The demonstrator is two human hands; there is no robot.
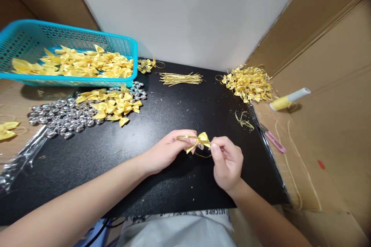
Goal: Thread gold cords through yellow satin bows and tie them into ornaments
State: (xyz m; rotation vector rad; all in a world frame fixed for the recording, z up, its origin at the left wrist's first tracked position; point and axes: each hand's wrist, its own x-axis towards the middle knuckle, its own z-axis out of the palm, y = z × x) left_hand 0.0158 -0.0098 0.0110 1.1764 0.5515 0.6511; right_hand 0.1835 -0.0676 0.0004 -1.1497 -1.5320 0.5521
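My left hand (169, 150) and my right hand (227, 162) meet over the black mat (162, 170). Between their fingertips sits a small yellow satin bow (202, 139) with a thin gold cord loop (185, 137) running to the left. Both hands pinch the bow and cord, fingers curled. A small silver piece shows just under the bow, partly hidden by my fingers.
A teal basket (34, 34) of yellow bows stands back left. Loose yellow bows (111, 106) and silver beads (62, 117) lie left of centre. Gold cord pieces (181, 78) lie at the back, finished bows (249, 83) back right. Pink scissors (274, 141) and a yellow-white lighter (288, 98) are at right.
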